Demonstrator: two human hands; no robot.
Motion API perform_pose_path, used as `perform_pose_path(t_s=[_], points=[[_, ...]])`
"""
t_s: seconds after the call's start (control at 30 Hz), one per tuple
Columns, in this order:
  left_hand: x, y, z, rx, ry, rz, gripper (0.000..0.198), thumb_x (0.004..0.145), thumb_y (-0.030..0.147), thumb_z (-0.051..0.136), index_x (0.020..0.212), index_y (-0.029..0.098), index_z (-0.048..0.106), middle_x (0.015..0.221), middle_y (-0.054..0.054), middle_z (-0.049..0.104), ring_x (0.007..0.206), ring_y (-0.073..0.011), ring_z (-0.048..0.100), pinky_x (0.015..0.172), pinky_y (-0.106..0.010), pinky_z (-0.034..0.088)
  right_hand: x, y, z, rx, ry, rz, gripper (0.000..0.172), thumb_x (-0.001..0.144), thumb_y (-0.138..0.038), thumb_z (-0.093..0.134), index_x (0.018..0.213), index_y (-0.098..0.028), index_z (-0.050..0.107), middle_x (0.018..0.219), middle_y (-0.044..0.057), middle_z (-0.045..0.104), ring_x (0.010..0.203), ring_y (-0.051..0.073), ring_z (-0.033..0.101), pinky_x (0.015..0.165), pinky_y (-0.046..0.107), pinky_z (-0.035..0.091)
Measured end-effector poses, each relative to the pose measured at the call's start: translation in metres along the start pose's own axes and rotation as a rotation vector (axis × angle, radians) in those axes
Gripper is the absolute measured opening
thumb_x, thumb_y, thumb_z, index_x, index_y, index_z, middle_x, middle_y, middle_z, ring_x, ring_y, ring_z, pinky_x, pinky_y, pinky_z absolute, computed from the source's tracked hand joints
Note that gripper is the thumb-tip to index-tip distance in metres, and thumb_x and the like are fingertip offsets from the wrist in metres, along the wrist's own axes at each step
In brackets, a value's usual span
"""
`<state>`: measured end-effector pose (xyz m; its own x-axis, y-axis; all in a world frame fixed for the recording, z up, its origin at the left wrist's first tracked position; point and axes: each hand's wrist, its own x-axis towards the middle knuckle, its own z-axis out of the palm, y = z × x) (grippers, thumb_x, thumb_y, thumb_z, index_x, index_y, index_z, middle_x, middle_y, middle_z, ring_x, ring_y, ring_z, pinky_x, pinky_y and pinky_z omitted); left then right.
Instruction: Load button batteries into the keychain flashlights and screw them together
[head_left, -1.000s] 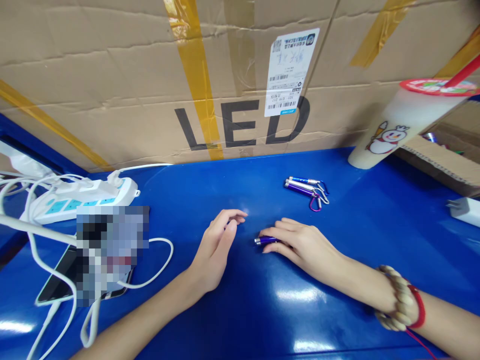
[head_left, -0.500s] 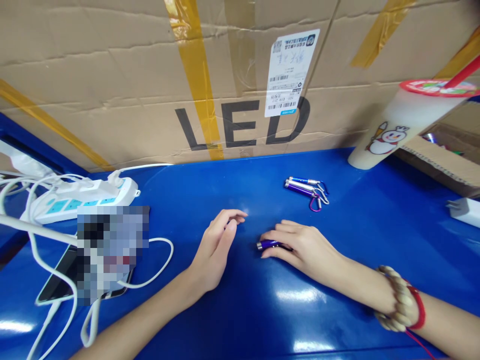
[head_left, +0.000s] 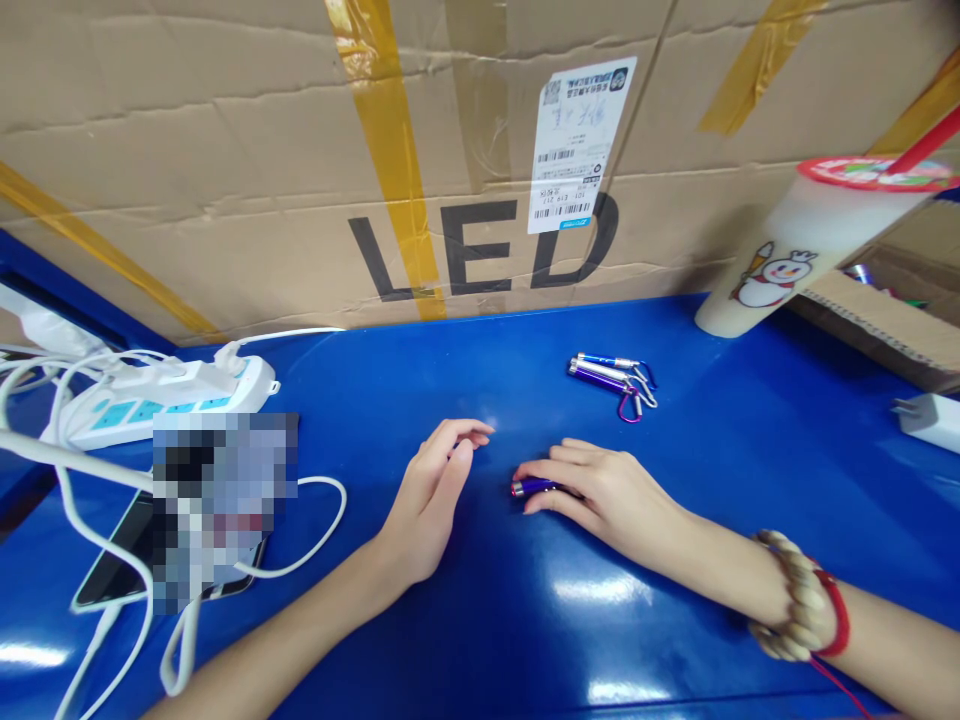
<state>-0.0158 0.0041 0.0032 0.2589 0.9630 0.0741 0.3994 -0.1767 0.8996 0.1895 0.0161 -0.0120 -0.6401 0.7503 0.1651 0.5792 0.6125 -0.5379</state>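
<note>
My right hand (head_left: 600,490) lies on the blue table (head_left: 525,620), fingers curled around a small purple keychain flashlight (head_left: 529,487) whose silver tip pokes out to the left. My left hand (head_left: 435,495) rests on its edge just left of it, fingers loosely bent and apart, holding nothing. Two more small flashlights (head_left: 611,377) with carabiner clips, one purple and one blue, lie together farther back on the table.
A large cardboard box marked LED (head_left: 480,160) walls off the back. A white power strip (head_left: 165,395) with cables and a phone (head_left: 120,560) sit at the left. A white drink cup (head_left: 795,255) leans at the right, near a white charger (head_left: 930,420).
My right hand shifted the purple flashlight very slightly on the table; the left hand stayed still.
</note>
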Motion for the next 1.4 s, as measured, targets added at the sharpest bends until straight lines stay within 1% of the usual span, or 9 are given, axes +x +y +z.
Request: perform_pose_path(t_s=[0.17, 0.37, 0.47, 0.67, 0.97, 1.07, 1.23, 1.4], points=[[-0.0004, 0.0014, 0.0002, 0.002, -0.002, 0.000, 0.037, 0.095, 0.036, 0.024, 0.107, 0.017, 0.053, 0.107, -0.007, 0.057, 0.103, -0.0203, 0.050, 0.090, -0.034, 0.033, -0.0006, 0.0001, -0.0003, 0.012, 0.009, -0.006, 0.030, 0.087, -0.043, 0.048, 0.103, -0.024, 0.063, 0.088, 0.001, 0.065, 0.083, 0.015, 0.058, 0.070, 0.026, 0.046], [-0.0005, 0.0023, 0.0005, 0.004, -0.001, -0.006, 0.037, 0.094, 0.035, 0.024, 0.107, 0.017, 0.053, 0.106, -0.007, 0.056, 0.103, -0.0200, 0.049, 0.091, -0.035, 0.032, -0.0010, -0.0014, -0.0013, 0.008, 0.004, 0.000, 0.030, 0.087, -0.043, 0.048, 0.105, -0.024, 0.063, 0.090, 0.002, 0.065, 0.084, 0.015, 0.058, 0.071, 0.026, 0.046], [-0.0003, 0.0013, 0.0006, 0.001, -0.004, -0.004, 0.036, 0.095, 0.035, 0.024, 0.107, 0.017, 0.053, 0.106, -0.008, 0.057, 0.103, -0.0204, 0.049, 0.091, -0.035, 0.032, -0.0007, -0.0019, -0.0016, -0.012, -0.001, -0.011, 0.033, 0.088, -0.044, 0.047, 0.108, -0.024, 0.062, 0.090, 0.002, 0.065, 0.084, 0.016, 0.058, 0.070, 0.026, 0.046], [0.0005, 0.0019, 0.0013, -0.042, 0.005, -0.022, 0.035, 0.094, 0.036, 0.026, 0.106, 0.016, 0.053, 0.104, -0.007, 0.057, 0.101, -0.0193, 0.050, 0.090, -0.032, 0.034, -0.0006, -0.0010, -0.0009, -0.069, 0.009, -0.046, 0.039, 0.089, -0.045, 0.043, 0.116, -0.023, 0.059, 0.085, 0.004, 0.063, 0.082, 0.016, 0.058, 0.064, 0.025, 0.045], [0.0004, 0.0024, 0.0021, -0.049, 0.008, -0.023, 0.036, 0.094, 0.036, 0.026, 0.105, 0.016, 0.053, 0.104, -0.007, 0.057, 0.101, -0.0193, 0.050, 0.089, -0.032, 0.034, -0.0005, 0.0004, 0.0004, -0.073, 0.029, -0.053, 0.037, 0.090, -0.045, 0.041, 0.113, -0.024, 0.060, 0.083, 0.003, 0.063, 0.079, 0.015, 0.058, 0.063, 0.024, 0.045], [0.0003, 0.0023, 0.0019, -0.055, 0.005, -0.025, 0.035, 0.094, 0.036, 0.026, 0.105, 0.017, 0.053, 0.104, -0.006, 0.056, 0.101, -0.0180, 0.050, 0.089, -0.031, 0.033, -0.0002, 0.0005, 0.0000, -0.064, 0.026, -0.046, 0.034, 0.090, -0.043, 0.042, 0.113, -0.025, 0.060, 0.084, 0.002, 0.063, 0.080, 0.016, 0.058, 0.064, 0.025, 0.045], [0.0010, 0.0033, 0.0010, -0.038, -0.005, -0.021, 0.035, 0.094, 0.036, 0.026, 0.106, 0.017, 0.053, 0.104, -0.007, 0.056, 0.101, -0.0188, 0.050, 0.089, -0.031, 0.033, -0.0002, 0.0003, -0.0005, -0.019, 0.004, -0.022, 0.031, 0.090, -0.040, 0.044, 0.110, -0.023, 0.060, 0.092, 0.003, 0.064, 0.086, 0.016, 0.058, 0.072, 0.027, 0.046], [0.0009, 0.0031, 0.0007, -0.035, 0.002, -0.026, 0.036, 0.094, 0.037, 0.026, 0.106, 0.016, 0.053, 0.105, -0.007, 0.056, 0.102, -0.0190, 0.050, 0.089, -0.030, 0.033, -0.0004, -0.0009, -0.0012, -0.004, -0.010, -0.017, 0.030, 0.090, -0.041, 0.044, 0.106, -0.023, 0.061, 0.092, 0.003, 0.065, 0.086, 0.016, 0.058, 0.073, 0.027, 0.047]])
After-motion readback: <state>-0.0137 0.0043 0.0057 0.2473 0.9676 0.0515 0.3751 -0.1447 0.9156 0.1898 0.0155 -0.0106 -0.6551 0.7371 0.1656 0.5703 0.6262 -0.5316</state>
